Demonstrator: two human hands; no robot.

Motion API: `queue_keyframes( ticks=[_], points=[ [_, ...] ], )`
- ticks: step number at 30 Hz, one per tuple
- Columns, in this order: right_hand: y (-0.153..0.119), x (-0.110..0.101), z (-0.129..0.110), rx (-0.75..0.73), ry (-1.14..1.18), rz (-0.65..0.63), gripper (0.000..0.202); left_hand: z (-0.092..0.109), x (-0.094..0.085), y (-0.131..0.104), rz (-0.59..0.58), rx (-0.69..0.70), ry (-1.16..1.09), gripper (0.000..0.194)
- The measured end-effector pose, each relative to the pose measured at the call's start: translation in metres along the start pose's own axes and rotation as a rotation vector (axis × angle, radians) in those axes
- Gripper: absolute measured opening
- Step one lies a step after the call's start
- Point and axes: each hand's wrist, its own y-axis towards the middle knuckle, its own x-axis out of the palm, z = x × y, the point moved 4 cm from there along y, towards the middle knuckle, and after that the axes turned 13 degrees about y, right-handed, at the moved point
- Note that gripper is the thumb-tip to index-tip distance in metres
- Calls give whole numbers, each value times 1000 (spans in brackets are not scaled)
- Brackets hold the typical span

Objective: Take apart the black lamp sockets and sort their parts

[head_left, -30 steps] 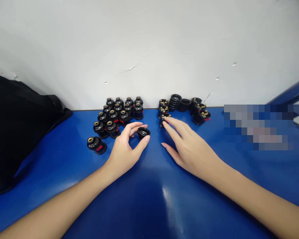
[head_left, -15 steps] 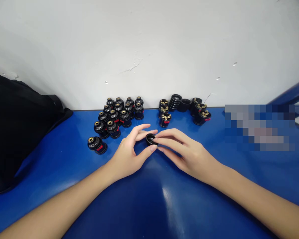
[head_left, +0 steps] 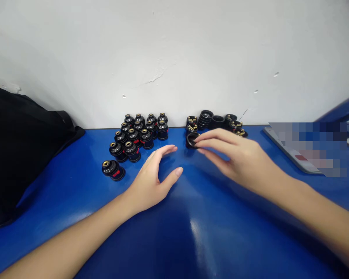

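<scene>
My right hand [head_left: 235, 157] pinches a small black ring [head_left: 191, 140] by its right side, in front of two black bases with brass contacts [head_left: 192, 127]. On the blue table, my left hand [head_left: 154, 176] rests with thumb and fingers apart and nothing between them. Left of it lies a tilted black socket [head_left: 113, 169] with a red switch. Several similar sockets [head_left: 133, 151] stand upright in rows behind it. A stack of black rings [head_left: 205, 119] and a black cup [head_left: 217, 121] stand by the wall.
Several more bases with brass contacts [head_left: 235, 124] sit behind my right hand, partly hidden. A black cloth or bag [head_left: 23, 155] covers the left side. A flat grey-edged object, partly pixelated [head_left: 291, 153], lies on the right. The white wall [head_left: 174, 58] borders the blue table [head_left: 151, 240].
My right hand has moved the black ring right and back, away from my left hand, which has let it go. The nearest brass-contact base there is now hidden.
</scene>
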Motion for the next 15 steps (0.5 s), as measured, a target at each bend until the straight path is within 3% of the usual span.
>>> queue_keyframes(
  ticks=[7, 11, 15],
  points=[
    [28, -36, 54, 22, -306, 110, 24, 8, -12, 4, 126, 149, 278, 49],
    [36, -39, 87, 58, -344, 71, 23, 3, -11, 5, 105, 124, 309, 48],
    [34, -32, 104, 134, -365, 14, 26, 2, -11, 5, 118, 120, 338, 47]
  ],
)
